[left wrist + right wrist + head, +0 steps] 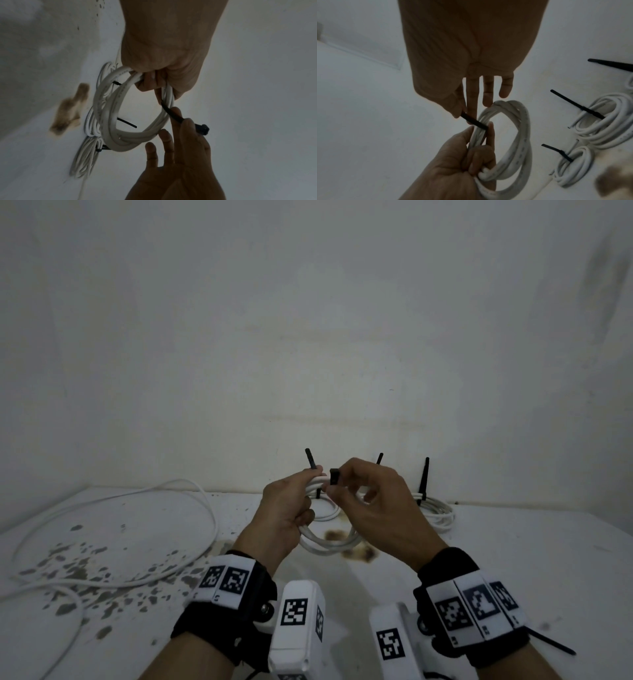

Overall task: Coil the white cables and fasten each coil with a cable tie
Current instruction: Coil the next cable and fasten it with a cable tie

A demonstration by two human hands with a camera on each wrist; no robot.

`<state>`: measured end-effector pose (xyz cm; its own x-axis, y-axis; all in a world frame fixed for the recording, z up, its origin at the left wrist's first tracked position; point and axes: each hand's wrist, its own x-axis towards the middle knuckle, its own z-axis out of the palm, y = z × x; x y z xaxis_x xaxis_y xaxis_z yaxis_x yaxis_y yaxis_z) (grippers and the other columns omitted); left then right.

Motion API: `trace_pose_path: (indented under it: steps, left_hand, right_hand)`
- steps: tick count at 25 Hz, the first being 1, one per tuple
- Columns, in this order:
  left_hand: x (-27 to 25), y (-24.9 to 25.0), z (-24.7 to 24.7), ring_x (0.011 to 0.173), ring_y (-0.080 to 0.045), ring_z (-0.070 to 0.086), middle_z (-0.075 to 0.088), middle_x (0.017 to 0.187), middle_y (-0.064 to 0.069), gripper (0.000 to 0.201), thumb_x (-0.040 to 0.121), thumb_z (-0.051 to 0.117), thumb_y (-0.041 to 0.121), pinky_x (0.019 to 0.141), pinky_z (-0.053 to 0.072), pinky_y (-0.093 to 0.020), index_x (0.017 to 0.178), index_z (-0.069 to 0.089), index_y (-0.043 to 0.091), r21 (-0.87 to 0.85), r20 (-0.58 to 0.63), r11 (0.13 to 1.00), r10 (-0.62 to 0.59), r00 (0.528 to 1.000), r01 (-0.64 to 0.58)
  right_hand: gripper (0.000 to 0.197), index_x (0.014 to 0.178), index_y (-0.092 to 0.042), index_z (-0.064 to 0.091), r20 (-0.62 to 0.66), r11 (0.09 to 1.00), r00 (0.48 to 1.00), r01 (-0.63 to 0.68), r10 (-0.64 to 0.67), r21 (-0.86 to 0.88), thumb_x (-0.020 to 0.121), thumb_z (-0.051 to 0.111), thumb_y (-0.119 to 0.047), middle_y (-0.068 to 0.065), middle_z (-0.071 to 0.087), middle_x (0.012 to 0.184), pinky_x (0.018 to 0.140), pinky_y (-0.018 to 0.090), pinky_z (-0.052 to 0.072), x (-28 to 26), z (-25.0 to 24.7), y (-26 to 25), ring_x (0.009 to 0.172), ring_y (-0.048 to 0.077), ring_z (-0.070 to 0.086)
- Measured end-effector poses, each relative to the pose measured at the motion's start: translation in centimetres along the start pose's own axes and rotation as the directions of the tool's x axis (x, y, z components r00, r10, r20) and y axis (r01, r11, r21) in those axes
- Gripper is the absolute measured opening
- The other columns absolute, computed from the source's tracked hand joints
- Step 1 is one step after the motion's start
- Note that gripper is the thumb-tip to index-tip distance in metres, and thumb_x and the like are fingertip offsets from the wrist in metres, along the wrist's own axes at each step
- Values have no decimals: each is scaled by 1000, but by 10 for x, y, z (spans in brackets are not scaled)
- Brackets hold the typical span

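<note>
My left hand (pixel 301 501) grips a coil of white cable (pixel 329 544) held above the table, fingers curled round one side of the coil (pixel 109 108). A black cable tie (pixel 334 475) passes round the coil's strands just above that grip. My right hand (pixel 342 484) pinches the tie (pixel 471 120) between thumb and forefinger, with its other fingers (pixel 488 94) extended. The tie's square head (pixel 202 128) sticks out past the right hand's fingers (pixel 187 125).
Two tied coils (pixel 435 511) (pixel 573 162) lie by the back wall, black tie tails standing up; a third tail shows behind my hands. A long loose white cable (pixel 205 508) sprawls on the stained white table (pixel 513 542) at left. A spare black tie (pixel 555 645) lies under my right wrist.
</note>
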<state>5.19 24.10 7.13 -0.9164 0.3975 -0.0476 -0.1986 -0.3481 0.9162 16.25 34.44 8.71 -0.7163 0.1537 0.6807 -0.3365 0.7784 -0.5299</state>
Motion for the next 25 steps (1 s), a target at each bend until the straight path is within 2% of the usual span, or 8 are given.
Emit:
trace_pose_path:
  steps: [6,8,10,13,16,19,21,25]
  left_hand:
    - [-3,1,-4,41,-11,26,36,57,-4,9,82,73,16,36,25,-21,76,72,10,44,-53,999,7,999,-5]
    - [-6,2,-4,43,-12,25,37,50,1,18,85,71,15,40,24,-22,67,71,14,83,-13,993,81,997,-80]
    - [-12,3,-1,42,-10,26,49,47,2,12,89,69,14,43,23,-22,81,77,9,147,81,967,196,977,-206]
    - [-19,3,3,38,-1,44,71,74,-3,16,91,67,12,44,35,-10,103,77,7,270,207,875,355,912,-402]
    - [-22,3,4,68,-4,67,76,96,-4,20,92,67,13,47,44,-9,110,75,10,357,282,798,403,870,-486]
    - [-20,3,1,90,8,46,76,102,-6,22,92,66,14,68,52,-29,112,74,10,391,308,778,393,866,-492]
    - [-17,4,-2,92,5,54,76,101,-4,22,92,66,15,58,51,-15,112,75,13,409,326,755,404,855,-513]
    - [-10,4,-5,95,-2,70,77,97,2,20,92,65,17,77,47,-4,109,77,15,476,355,698,405,843,-536]
  right_hand:
    - [12,79,-17,65,118,999,992,39,-39,9,89,71,-18,-17,63,71,65,10,40,-1,-3,-16,70,3,57]
    - [12,80,-17,63,45,1000,999,9,-10,22,91,69,-18,-12,64,73,62,13,42,2,-2,-18,68,5,59]
    - [9,86,-16,61,-116,986,984,-118,132,115,94,63,-19,-6,68,76,61,20,48,6,0,-16,70,10,64]
    - [8,99,-17,61,-217,964,941,-240,260,113,100,54,-19,-5,69,79,64,20,51,7,-2,-10,71,6,65]
    - [20,116,-15,61,-200,977,958,-212,206,-6,101,48,-12,-6,61,66,54,13,42,2,-1,-6,58,1,58]
    - [28,123,-13,62,-201,978,969,-171,145,-118,101,47,-11,-12,52,67,59,11,36,2,5,-2,55,0,50]
    - [30,125,-12,63,-204,973,973,-148,111,-179,100,48,-11,-10,51,74,69,18,37,3,7,0,64,2,46]
    - [34,130,-13,64,-197,968,977,-120,77,-221,100,49,-11,-4,57,81,72,18,35,2,7,0,73,9,49]
